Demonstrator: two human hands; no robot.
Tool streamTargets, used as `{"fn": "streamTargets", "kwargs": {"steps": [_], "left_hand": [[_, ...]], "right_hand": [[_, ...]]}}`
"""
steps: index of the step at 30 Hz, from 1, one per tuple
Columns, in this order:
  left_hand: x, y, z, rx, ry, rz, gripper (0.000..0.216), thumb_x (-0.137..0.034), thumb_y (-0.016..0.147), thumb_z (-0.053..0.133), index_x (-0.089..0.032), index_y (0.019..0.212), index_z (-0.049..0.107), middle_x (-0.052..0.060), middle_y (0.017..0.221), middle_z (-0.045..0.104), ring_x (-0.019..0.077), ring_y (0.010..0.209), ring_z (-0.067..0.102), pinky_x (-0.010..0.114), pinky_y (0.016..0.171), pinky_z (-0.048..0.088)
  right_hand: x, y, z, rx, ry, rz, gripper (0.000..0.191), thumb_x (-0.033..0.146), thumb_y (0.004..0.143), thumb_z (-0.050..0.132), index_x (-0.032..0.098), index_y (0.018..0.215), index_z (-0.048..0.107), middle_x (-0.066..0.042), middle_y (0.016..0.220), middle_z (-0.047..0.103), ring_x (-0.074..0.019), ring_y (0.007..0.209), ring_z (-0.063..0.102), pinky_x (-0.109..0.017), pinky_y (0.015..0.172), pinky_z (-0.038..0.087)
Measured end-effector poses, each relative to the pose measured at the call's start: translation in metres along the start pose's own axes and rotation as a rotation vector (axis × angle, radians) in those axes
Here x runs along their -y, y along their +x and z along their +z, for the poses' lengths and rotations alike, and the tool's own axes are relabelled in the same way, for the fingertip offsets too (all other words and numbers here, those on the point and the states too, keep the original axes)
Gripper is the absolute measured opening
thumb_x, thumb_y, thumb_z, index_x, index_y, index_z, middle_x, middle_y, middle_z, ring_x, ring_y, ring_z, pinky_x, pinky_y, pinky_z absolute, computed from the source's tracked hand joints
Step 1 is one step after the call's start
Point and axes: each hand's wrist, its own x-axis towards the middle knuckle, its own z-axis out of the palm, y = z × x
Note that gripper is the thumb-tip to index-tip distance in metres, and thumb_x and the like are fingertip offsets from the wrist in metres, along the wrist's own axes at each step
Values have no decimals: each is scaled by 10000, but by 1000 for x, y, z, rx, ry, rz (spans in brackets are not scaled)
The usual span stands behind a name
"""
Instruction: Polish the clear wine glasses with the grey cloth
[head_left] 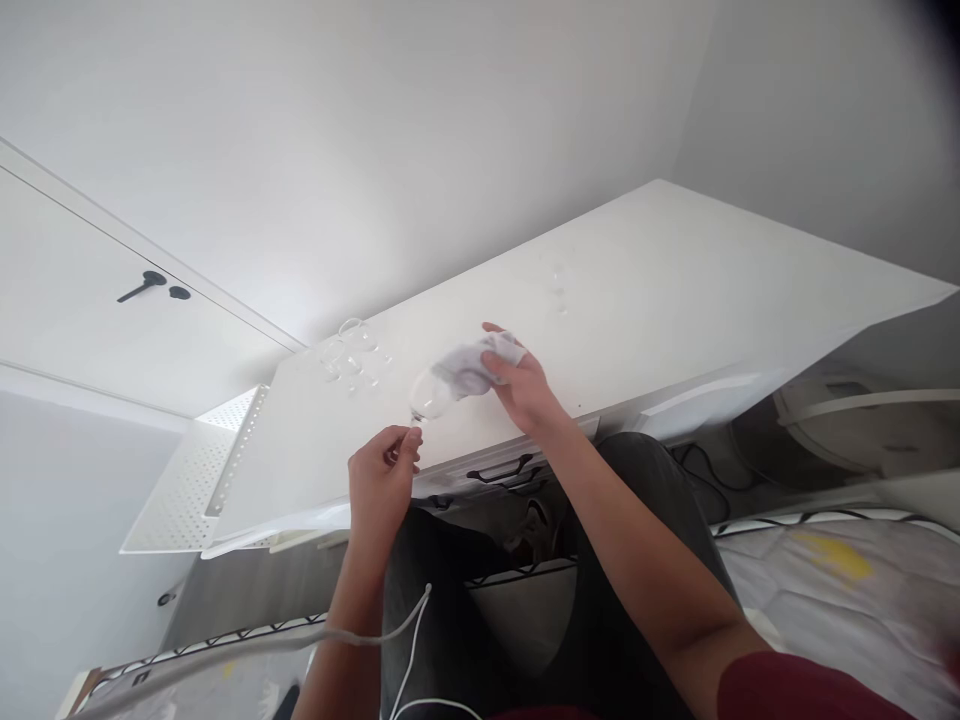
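Note:
My left hand (pixel 384 468) pinches the thin stem end of a clear stemmed glass (pixel 430 396) over the front of the white table (pixel 637 270). The glass lies tilted, its round bowl towards my right hand (pixel 523 388). My right hand is closed around a white and grey cloth (pixel 474 366), which meets the mouth of the bowl. Whether the cloth reaches inside the glass I cannot tell. Further left on the table stands a group of clear stemmed glasses (pixel 351 356). One more faint clear glass (pixel 559 285) is at the back, right of centre.
A white perforated panel (pixel 206 470) adjoins the table's left end. Drawers with black handles (pixel 501 468) sit under the front edge, close to my knees. A white cable (pixel 409 625) crosses my left forearm and lap. A patterned mattress (pixel 832 590) lies at the right.

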Motion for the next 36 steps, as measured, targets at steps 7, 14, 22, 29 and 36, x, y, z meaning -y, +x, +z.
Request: {"fn": "streamTargets", "kwargs": {"steps": [7, 14, 22, 29, 36], "left_hand": [[-9, -18, 21, -162, -405, -86, 313, -480, 975, 653, -202, 850, 721, -10, 651, 553, 133, 595, 532, 278, 631, 472], [-22, -18, 38, -174, -620, -132, 347, -513, 981, 641, -198, 842, 686, -11, 663, 501, 132, 602, 479, 280, 604, 447], [-24, -19, 34, -142, -618, -116, 349, -504, 968, 667, -199, 800, 688, -9, 653, 492, 133, 603, 471, 282, 602, 426], [-27, -25, 34, -49, -323, -18, 361, -515, 997, 602, -215, 815, 687, -8, 604, 532, 153, 581, 510, 285, 595, 414], [-30, -23, 39, 151, -665, -192, 420, -582, 892, 718, -183, 768, 674, 13, 659, 502, 138, 587, 470, 269, 506, 384]], "right_hand": [[-17, -5, 18, -105, 46, -93, 286, 282, 790, 756, 273, 981, 543, 15, 1009, 572, -173, 964, 551, -274, 874, 475], [-16, -24, 42, 276, 168, 90, 388, 559, 935, 492, 262, 1063, 705, -79, 1135, 635, -258, 1009, 581, -389, 874, 525], [-22, -22, 27, 171, 10, 36, 864, 350, 832, 767, 422, 1603, 384, -32, 1257, 665, -209, 1020, 606, -329, 855, 537], [-34, -15, 21, 238, 143, 203, 378, 501, 812, 722, 247, 1091, 692, -65, 986, 678, -228, 832, 598, -345, 682, 522], [-27, -20, 26, 315, 308, 288, 521, 642, 863, 554, 269, 1215, 646, -123, 1294, 699, -299, 980, 665, -371, 593, 542]]}}
